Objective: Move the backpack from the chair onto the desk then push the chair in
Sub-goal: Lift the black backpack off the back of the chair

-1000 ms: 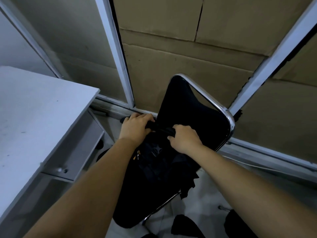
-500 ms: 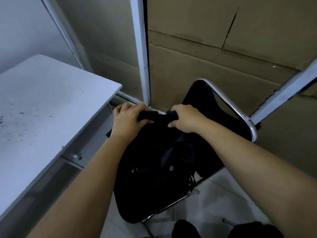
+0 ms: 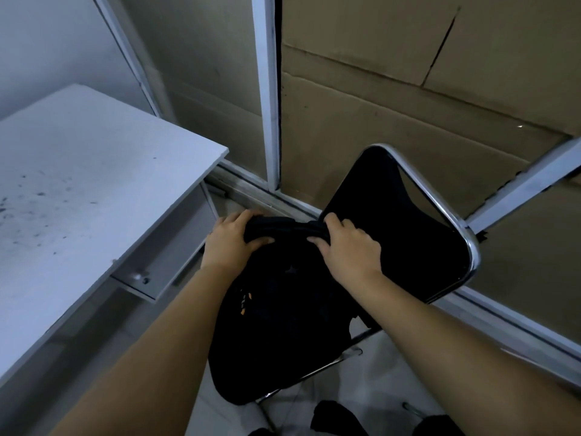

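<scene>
A black backpack [image 3: 283,313] rests on the seat of a black chair [image 3: 396,221] with a chrome frame. My left hand [image 3: 229,240] grips the top of the backpack on its left side. My right hand [image 3: 349,247] grips the top on the right side, next to the chair's backrest. Both hands are closed on the dark top edge or handle. The white desk [image 3: 78,196] stands to the left of the chair, its top speckled with dark marks.
A drawer [image 3: 163,265] with a small lock hangs under the desk edge, close to my left arm. Cardboard sheets [image 3: 393,114] behind white frames [image 3: 267,105] fill the wall past the chair. My feet [image 3: 333,416] show on the pale floor below.
The view has shifted slightly; my hands keep their hold on the top of the backpack and sit a little farther apart. The backpack still lies on the chair.
</scene>
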